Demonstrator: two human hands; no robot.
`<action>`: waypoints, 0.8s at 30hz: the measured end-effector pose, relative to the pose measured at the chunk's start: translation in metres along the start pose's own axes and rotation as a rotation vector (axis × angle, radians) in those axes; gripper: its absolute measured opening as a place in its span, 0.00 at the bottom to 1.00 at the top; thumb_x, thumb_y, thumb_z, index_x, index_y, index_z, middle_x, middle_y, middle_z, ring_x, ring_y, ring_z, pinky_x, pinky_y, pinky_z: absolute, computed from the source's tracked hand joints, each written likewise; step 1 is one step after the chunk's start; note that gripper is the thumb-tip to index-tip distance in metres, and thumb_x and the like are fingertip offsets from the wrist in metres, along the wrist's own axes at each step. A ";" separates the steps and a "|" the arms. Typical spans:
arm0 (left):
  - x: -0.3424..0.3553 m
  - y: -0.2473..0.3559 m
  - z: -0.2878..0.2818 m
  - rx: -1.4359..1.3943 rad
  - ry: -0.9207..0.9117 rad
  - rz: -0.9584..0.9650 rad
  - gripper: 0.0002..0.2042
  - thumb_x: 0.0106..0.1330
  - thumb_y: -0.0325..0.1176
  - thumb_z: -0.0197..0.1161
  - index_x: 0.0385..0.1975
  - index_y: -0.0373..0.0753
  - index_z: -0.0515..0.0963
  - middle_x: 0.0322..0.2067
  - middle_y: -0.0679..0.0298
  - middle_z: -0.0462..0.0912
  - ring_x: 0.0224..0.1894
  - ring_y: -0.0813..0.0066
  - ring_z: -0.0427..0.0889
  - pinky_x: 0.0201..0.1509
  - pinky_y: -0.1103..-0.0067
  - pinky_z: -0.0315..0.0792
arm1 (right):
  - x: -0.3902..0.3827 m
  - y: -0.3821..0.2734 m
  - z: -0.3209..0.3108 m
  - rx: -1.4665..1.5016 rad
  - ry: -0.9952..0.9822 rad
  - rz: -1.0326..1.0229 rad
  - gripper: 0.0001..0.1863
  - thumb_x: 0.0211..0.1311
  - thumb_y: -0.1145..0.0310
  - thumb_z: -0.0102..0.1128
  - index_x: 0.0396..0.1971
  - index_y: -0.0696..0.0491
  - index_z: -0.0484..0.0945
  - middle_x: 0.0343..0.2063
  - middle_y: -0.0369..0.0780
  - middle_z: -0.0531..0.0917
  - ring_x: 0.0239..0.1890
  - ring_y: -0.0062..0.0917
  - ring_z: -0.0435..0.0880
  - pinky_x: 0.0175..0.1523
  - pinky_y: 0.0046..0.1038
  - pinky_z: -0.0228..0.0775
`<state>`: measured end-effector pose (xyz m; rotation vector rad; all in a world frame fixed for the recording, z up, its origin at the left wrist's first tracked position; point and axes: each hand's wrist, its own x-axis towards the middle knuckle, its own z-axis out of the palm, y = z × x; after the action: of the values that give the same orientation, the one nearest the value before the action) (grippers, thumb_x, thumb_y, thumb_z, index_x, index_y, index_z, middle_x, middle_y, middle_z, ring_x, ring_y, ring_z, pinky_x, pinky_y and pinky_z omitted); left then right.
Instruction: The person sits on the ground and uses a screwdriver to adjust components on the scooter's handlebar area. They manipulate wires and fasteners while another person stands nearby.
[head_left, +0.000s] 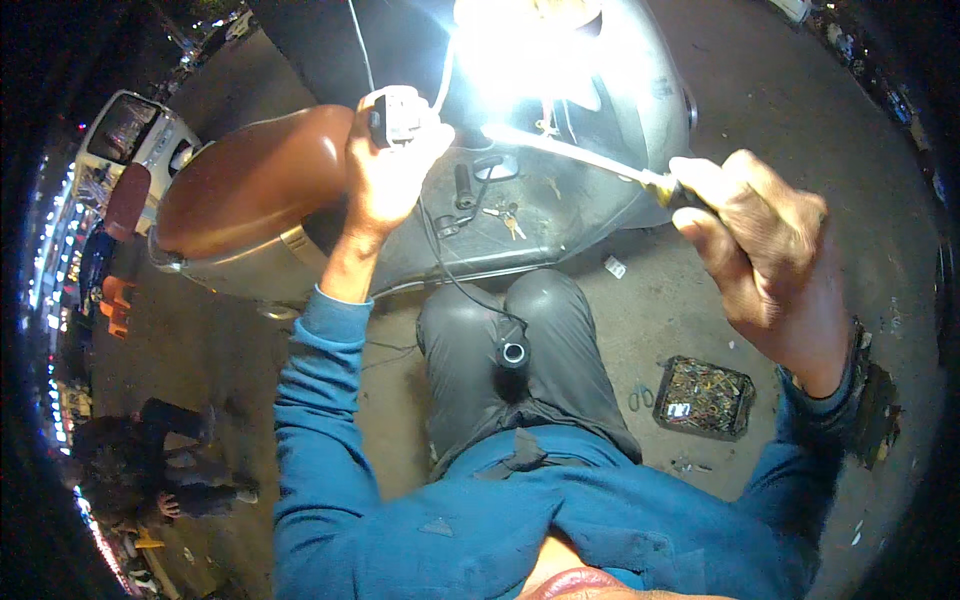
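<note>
My left hand [383, 195] is closed around a small white boxy device [404, 112] with a dark face, held beside the front of a brown scooter seat [255, 180]. My right hand [755, 230] grips a screwdriver [590, 160] by its dark and yellow handle. The long shaft points left toward the scooter's front panel [645, 110], where a bright glare hides the tip's surroundings and whatever it may touch. On the footboard [520, 235] below lie a bunch of keys [510, 218], a black ribbed grip [464, 187] and a cable.
A black tray [745, 425] full of small metal parts sits on the ground at the right. On my lap rests a black cylinder [513, 356] with a cable. Another person [150, 470] is at the lower left, and a parked vehicle [135, 140] stands farther off.
</note>
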<state>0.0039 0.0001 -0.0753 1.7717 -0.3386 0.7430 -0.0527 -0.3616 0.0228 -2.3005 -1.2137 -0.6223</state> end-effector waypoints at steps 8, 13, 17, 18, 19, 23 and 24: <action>-0.017 -0.022 -0.022 0.320 -0.124 0.360 0.11 0.70 0.21 0.59 0.48 0.31 0.84 0.46 0.55 0.88 0.46 0.67 0.87 0.50 0.73 0.81 | -0.187 0.053 0.179 0.743 0.135 0.924 0.12 0.70 0.67 0.63 0.46 0.58 0.86 0.28 0.34 0.86 0.30 0.15 0.80 0.37 0.23 0.73; -0.006 -0.046 -0.056 -0.334 0.095 -0.240 0.12 0.73 0.23 0.59 0.53 0.30 0.80 0.46 0.60 0.83 0.44 0.74 0.82 0.49 0.77 0.78 | -0.351 0.042 0.292 0.793 0.316 1.577 0.20 0.75 0.65 0.55 0.61 0.56 0.76 0.29 0.37 0.83 0.20 0.18 0.76 0.28 0.25 0.69; -0.010 -0.039 -0.064 -0.269 0.108 -0.254 0.15 0.74 0.24 0.58 0.57 0.30 0.78 0.50 0.57 0.83 0.48 0.71 0.82 0.50 0.74 0.80 | -0.457 0.045 0.332 0.184 0.430 1.732 0.16 0.74 0.67 0.55 0.55 0.57 0.77 0.37 0.45 0.84 0.37 0.32 0.83 0.41 0.35 0.75; -0.013 -0.035 -0.060 -0.018 0.017 -0.029 0.13 0.74 0.24 0.57 0.55 0.29 0.80 0.48 0.57 0.84 0.46 0.71 0.83 0.48 0.75 0.80 | -0.484 0.049 0.337 0.150 0.389 1.793 0.15 0.73 0.68 0.55 0.54 0.57 0.78 0.39 0.46 0.85 0.43 0.37 0.84 0.46 0.38 0.75; -0.016 -0.030 -0.055 0.219 -0.141 0.263 0.12 0.75 0.24 0.56 0.53 0.29 0.81 0.46 0.57 0.85 0.44 0.70 0.84 0.45 0.75 0.80 | -0.508 0.058 0.341 0.100 0.314 1.830 0.17 0.69 0.67 0.57 0.54 0.58 0.78 0.40 0.48 0.85 0.44 0.41 0.84 0.47 0.41 0.76; -0.015 0.008 -0.013 -0.250 -0.034 0.012 0.12 0.69 0.22 0.59 0.50 0.30 0.79 0.37 0.57 0.84 0.30 0.73 0.79 0.33 0.75 0.75 | -0.586 0.090 0.349 -0.106 -0.190 1.815 0.22 0.65 0.62 0.61 0.55 0.57 0.79 0.43 0.51 0.86 0.45 0.48 0.84 0.53 0.46 0.75; -0.013 0.018 -0.002 -0.378 -0.022 -0.068 0.12 0.67 0.22 0.59 0.50 0.30 0.78 0.35 0.58 0.84 0.26 0.74 0.78 0.30 0.74 0.74 | -0.591 0.096 0.352 -0.322 -0.552 1.652 0.23 0.66 0.60 0.60 0.56 0.57 0.78 0.44 0.52 0.86 0.46 0.48 0.83 0.55 0.46 0.75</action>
<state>-0.0170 -0.0056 -0.0695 1.4274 -0.4032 0.5683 -0.2099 -0.5781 -0.6180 -2.7893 0.8965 0.4884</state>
